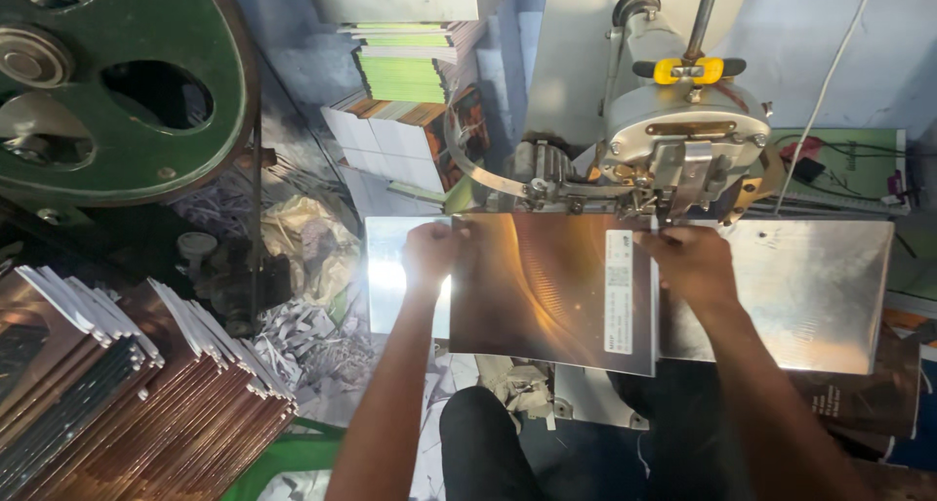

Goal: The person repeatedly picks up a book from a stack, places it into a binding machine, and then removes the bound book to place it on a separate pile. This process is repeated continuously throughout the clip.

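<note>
I hold brown book flat on metal table, top edge under stitching head. Left hand pinches left corner, right hand presses right edge. Fingers near head, could get hurt. Book could slide crooked.
</note>
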